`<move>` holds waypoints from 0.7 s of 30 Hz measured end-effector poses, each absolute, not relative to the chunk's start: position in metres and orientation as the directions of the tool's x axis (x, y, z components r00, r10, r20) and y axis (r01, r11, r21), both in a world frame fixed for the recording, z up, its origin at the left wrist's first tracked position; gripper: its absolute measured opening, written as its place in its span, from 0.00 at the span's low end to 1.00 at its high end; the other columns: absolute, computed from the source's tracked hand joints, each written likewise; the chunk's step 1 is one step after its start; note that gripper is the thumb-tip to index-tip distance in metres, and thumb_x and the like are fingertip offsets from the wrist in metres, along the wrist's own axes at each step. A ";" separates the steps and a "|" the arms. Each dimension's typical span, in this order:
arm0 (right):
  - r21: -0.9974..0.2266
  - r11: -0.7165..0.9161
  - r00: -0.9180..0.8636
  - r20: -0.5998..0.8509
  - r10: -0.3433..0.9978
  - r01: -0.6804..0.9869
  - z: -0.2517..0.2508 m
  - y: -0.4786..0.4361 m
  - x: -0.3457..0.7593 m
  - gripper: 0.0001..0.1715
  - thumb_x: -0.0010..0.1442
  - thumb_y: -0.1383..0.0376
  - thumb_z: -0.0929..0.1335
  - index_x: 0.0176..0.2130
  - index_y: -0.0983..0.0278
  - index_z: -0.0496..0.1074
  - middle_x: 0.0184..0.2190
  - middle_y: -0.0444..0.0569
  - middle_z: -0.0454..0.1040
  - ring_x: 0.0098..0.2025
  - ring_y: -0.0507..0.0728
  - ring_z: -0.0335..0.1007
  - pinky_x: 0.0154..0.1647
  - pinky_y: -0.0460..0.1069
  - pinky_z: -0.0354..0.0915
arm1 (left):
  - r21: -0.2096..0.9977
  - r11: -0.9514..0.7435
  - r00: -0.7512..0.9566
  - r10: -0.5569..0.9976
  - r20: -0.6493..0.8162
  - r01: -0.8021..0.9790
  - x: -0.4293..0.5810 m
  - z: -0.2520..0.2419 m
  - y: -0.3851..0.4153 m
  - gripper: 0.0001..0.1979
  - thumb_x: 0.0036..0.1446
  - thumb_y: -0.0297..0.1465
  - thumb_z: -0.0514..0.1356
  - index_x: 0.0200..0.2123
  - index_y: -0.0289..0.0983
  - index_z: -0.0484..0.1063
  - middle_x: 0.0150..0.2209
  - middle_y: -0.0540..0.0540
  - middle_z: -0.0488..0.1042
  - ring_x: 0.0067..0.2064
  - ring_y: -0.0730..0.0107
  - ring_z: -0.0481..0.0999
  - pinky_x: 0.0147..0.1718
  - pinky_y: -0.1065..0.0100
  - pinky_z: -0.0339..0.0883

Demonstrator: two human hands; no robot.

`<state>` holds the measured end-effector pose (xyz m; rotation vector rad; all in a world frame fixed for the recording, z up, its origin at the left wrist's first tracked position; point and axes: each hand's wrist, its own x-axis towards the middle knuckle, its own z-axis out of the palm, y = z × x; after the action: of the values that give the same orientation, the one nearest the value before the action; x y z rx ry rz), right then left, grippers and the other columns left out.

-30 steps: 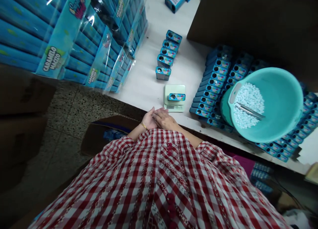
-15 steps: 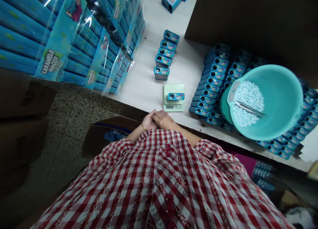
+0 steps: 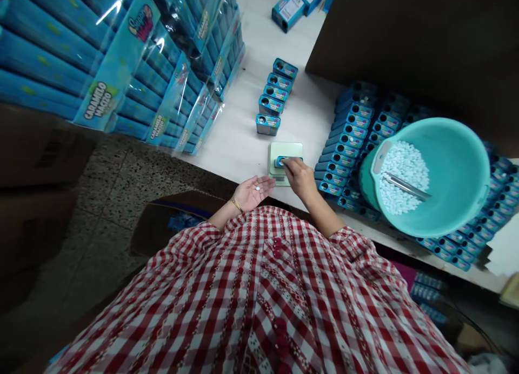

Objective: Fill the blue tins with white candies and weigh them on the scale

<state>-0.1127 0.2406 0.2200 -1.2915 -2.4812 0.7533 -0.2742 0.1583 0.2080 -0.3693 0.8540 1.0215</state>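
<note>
My left hand (image 3: 248, 194) lies palm up at the table's front edge, fingers stretched out, with one small white candy (image 3: 257, 188) resting on it. My right hand (image 3: 301, 178) reaches over the pale green kitchen scale (image 3: 286, 148). Its fingertips are pinched together at the round opening of a blue candy tin (image 3: 278, 162) that stands on the scale. Whatever is between those fingertips is hidden, and the hand covers most of the tin's top. Just behind the scale, a short row of similar open tins (image 3: 268, 124) stands on the table.
A turquoise bucket (image 3: 458, 174) of white candies, with a metal scoop (image 3: 405, 186) in it, sits at right on packed rows of tins (image 3: 344, 149). Plastic-wrapped tin packs (image 3: 133, 87) are stacked at left. Two boxes (image 3: 288, 11) lie at the back of the white table (image 3: 239, 147).
My hands, clasped before, have parted. The left has turned palm up, showing a candy; the right has moved forward to the tin on the scale. The view has shifted slightly.
</note>
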 end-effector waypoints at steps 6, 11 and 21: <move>-0.547 0.720 -0.891 -0.120 0.438 0.428 0.215 0.188 -0.143 0.17 0.62 0.70 0.60 0.45 0.70 0.72 0.45 0.59 0.72 0.46 0.60 0.68 0.44 0.54 0.67 | 0.073 0.496 0.283 0.604 -0.745 -0.865 -0.276 0.208 0.151 0.25 0.64 0.38 0.41 0.51 0.29 0.67 0.43 0.37 0.76 0.47 0.61 0.75 0.50 0.58 0.63; -0.570 0.711 -0.900 -0.132 0.415 0.412 0.204 0.178 -0.151 0.15 0.61 0.70 0.60 0.44 0.69 0.72 0.47 0.58 0.72 0.43 0.58 0.69 0.41 0.52 0.68 | 0.044 0.531 0.323 0.576 -0.751 -0.846 -0.276 0.214 0.143 0.27 0.64 0.41 0.39 0.56 0.31 0.62 0.50 0.34 0.72 0.51 0.56 0.72 0.51 0.53 0.62; -0.780 0.481 -0.649 0.130 0.750 0.400 0.219 0.217 -0.124 0.10 0.61 0.68 0.60 0.36 0.63 0.71 0.35 0.51 0.73 0.40 0.54 0.68 0.43 0.49 0.66 | 0.072 0.496 0.315 0.652 -0.690 -0.865 -0.279 0.213 0.149 0.28 0.63 0.44 0.41 0.50 0.30 0.68 0.43 0.34 0.75 0.48 0.57 0.74 0.49 0.55 0.63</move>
<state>-0.1240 0.2166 0.2192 -0.9529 -2.2725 1.0231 -0.2787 0.1486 0.2128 -0.3388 0.7286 1.0244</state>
